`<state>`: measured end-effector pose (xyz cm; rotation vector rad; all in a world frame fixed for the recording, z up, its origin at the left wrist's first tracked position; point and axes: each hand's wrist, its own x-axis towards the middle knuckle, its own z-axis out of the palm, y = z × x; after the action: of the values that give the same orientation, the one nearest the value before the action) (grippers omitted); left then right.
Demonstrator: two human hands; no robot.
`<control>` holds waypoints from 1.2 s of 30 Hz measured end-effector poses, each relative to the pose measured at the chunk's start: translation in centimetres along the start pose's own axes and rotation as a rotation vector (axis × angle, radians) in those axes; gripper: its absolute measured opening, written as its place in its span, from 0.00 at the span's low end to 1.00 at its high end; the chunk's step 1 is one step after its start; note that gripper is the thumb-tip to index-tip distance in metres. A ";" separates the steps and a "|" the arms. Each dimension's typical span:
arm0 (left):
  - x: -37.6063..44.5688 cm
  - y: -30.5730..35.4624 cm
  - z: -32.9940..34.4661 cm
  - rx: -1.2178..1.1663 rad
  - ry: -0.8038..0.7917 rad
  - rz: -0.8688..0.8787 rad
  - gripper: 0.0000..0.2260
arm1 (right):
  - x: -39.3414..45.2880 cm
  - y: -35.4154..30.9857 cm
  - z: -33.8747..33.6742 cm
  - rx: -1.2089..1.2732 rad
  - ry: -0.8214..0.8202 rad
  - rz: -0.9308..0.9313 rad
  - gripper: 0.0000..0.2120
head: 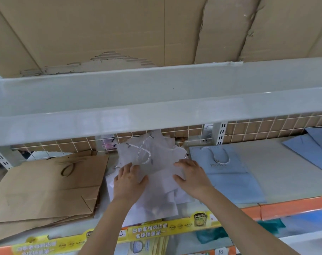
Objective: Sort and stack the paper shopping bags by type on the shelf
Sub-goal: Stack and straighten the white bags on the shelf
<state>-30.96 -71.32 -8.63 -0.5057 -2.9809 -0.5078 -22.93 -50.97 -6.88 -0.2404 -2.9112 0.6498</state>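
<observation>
1. The left hand (pixel 129 183) lay flat on the pile of white paper bags (pixel 156 173), fingers straight and spread, pressing down and gripping nothing.
2. The right hand (pixel 190 176) lay flat on the same pile toward its right side, fingers straight and pointing left, thumb out along the paper; it held nothing either.
3. The white pile sat in the middle of the shelf (pixel 278 173), reaching from the wire grid (pixel 248 129) at the back edge to the front edge, where the lowest bags overhung slightly. Twisted white cord handles (pixel 142 151) lay across the top bag.
4. A stack of brown paper bags (pixel 46 190) lay flat on the left part of the shelf, just beside the white pile, running to the front edge.
5. A light blue bag (pixel 228 177) lay flat just right of the white pile, its cord handle toward the back.
6. More blue bags (pixel 311 150) lay near the right back corner, well apart from the hands.
7. A yellow printed strip (pixel 156 230) ran along the front edge.
</observation>
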 end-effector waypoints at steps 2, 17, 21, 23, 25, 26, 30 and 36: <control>-0.2 -0.1 0.3 0.008 -0.030 -0.001 0.26 | -0.5 0.0 0.4 -0.026 -0.043 0.010 0.22; -0.9 0.2 -0.4 0.001 0.018 0.071 0.24 | -2.1 -0.2 0.1 0.036 0.030 0.044 0.20; -1.3 1.4 -1.1 -0.047 0.070 0.125 0.17 | -3.2 0.3 -1.2 0.020 0.066 0.052 0.18; -1.7 1.9 -1.4 -0.080 0.077 0.137 0.15 | -3.8 0.8 -2.1 0.013 0.086 0.061 0.17; -2.2 2.4 -1.5 -0.102 0.058 0.120 0.16 | -4.5 1.4 -2.9 0.025 0.080 0.071 0.18; -2.6 2.6 -1.4 -0.099 0.044 0.105 0.16 | -4.8 1.8 -3.2 0.034 0.072 0.071 0.18; -4.5 4.2 -1.3 -0.123 0.076 0.077 0.16 | -6.3 3.1 -4.4 0.068 0.048 0.049 0.18; -8.4 9.1 -1.9 -0.134 0.019 0.096 0.16 | -10.2 7.0 -7.1 0.109 0.013 0.046 0.17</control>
<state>-20.02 -66.42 -5.13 -0.6471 -2.9004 -0.7029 -10.86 -43.73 -4.71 -0.2977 -2.8540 0.8076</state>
